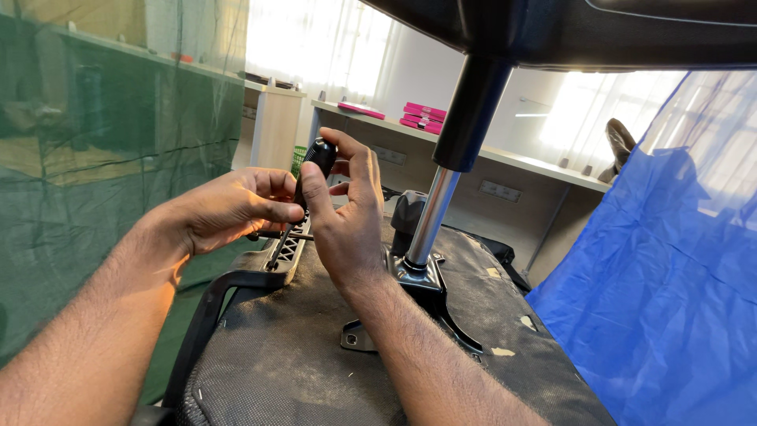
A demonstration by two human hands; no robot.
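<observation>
An office chair lies upturned, the underside of its seat covered in coarse grey-black woven fabric, dusty and torn in small pale patches. From its middle rises a smooth chrome gas-lift column that widens into a matte black sleeve near the top, seated in a black pressed-metal mechanism plate with a curved lever. The right hand is clamped around the rounded, ribbed black handle of a screwdriver, whose thin steel shaft runs down at a slant to a black plastic armrest bracket with a ribbed, gridded face at the seat's edge. The left hand has its fingers drawn together, pinching the shaft just below the handle. Behind, pink flat cases sit on a pale worktop; green mesh netting hangs left, a glossy blue tarpaulin right.
</observation>
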